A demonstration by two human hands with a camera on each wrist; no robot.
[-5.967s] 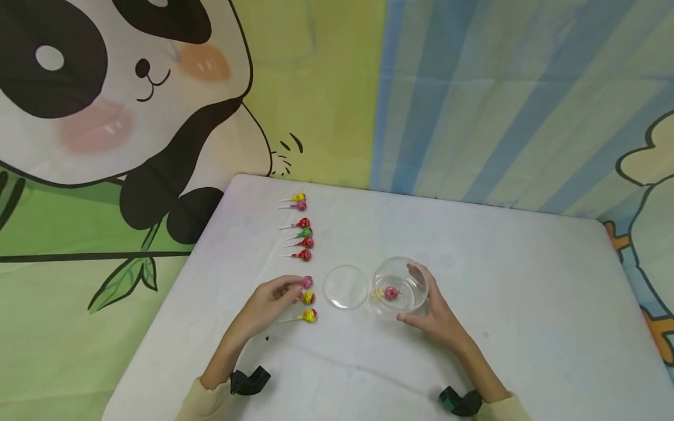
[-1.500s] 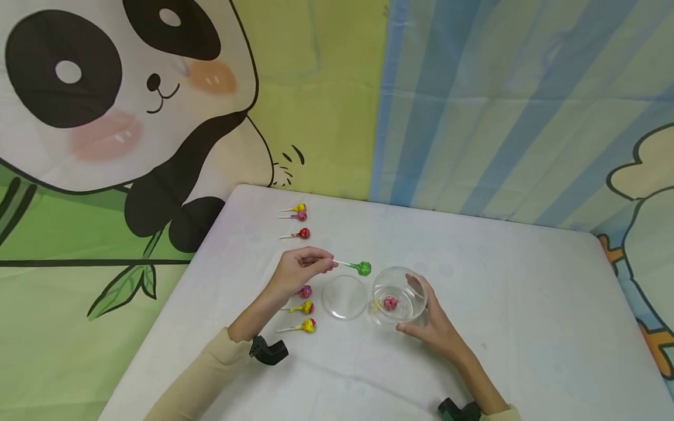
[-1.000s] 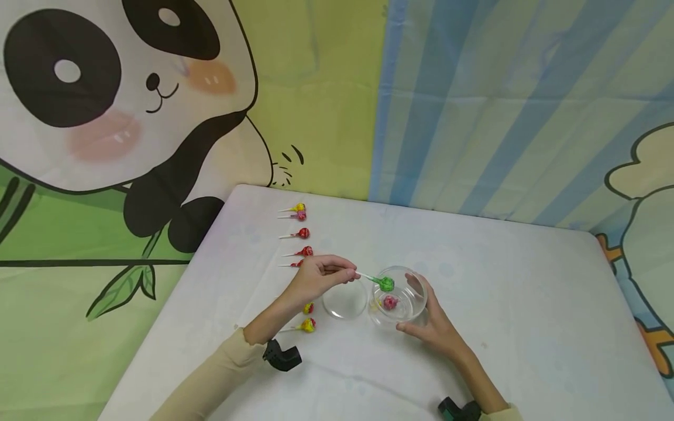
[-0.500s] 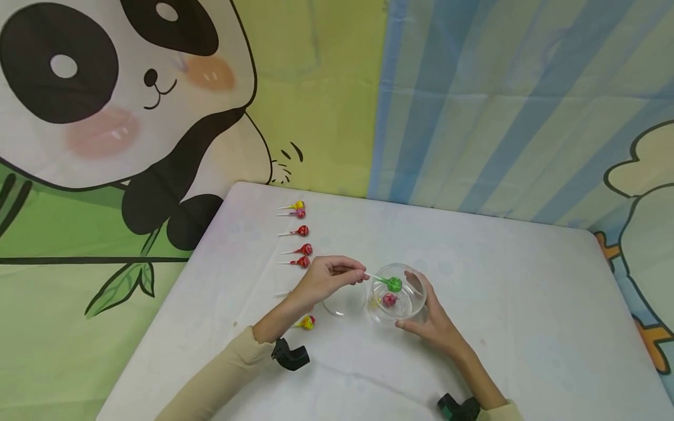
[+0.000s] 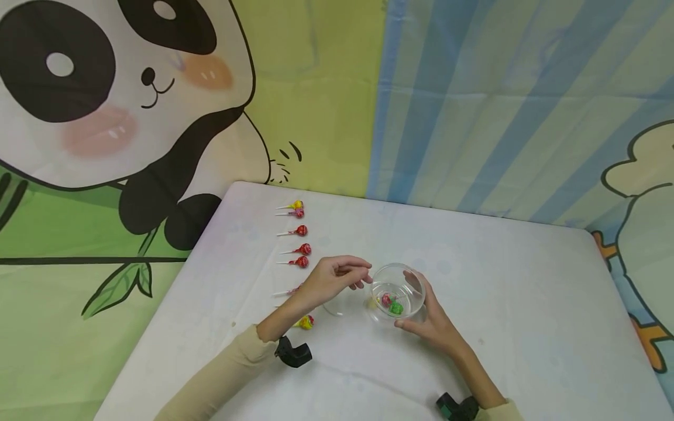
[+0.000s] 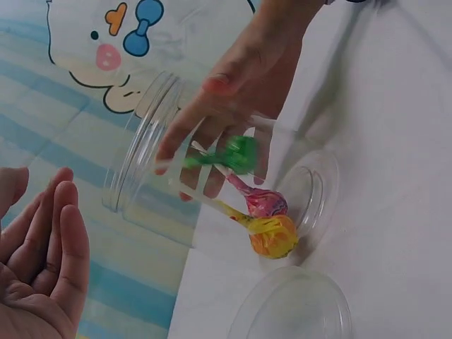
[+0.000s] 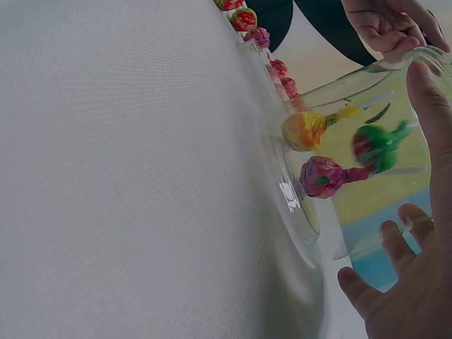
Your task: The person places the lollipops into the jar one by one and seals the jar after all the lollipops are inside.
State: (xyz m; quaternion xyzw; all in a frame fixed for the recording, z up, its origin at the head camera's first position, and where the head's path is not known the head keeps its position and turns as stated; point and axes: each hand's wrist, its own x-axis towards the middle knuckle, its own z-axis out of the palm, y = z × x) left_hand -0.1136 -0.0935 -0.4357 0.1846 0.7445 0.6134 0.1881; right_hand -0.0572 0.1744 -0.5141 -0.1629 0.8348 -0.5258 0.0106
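A clear round jar point(image 5: 409, 292) stands on the table, and my right hand point(image 5: 436, 321) grips its right side, thumb in front and fingers behind. Inside are a green lollipop point(image 5: 396, 308), a pink lollipop point(image 5: 387, 300) and a yellow lollipop point(image 6: 274, 236). In the left wrist view the green one looks blurred, its head higher than the other two. My left hand point(image 5: 337, 279) hovers at the left of the jar's mouth, holding nothing, its fingers relaxed. Partly hidden below that hand lies a clear round lid point(image 6: 296, 307).
Left of the jar, a column of lollipops runs along the white table point(image 5: 526, 304), including a red lollipop point(image 5: 302, 230) and, nearest, a yellow lollipop point(image 5: 306, 322). My left forearm hides part of the column. A printed panda cloth point(image 5: 184, 146) hangs behind the table.
My left hand took the green lollipop from the column, carried it right over the jar and let go; it is now inside. My right hand has kept its grip on the jar.
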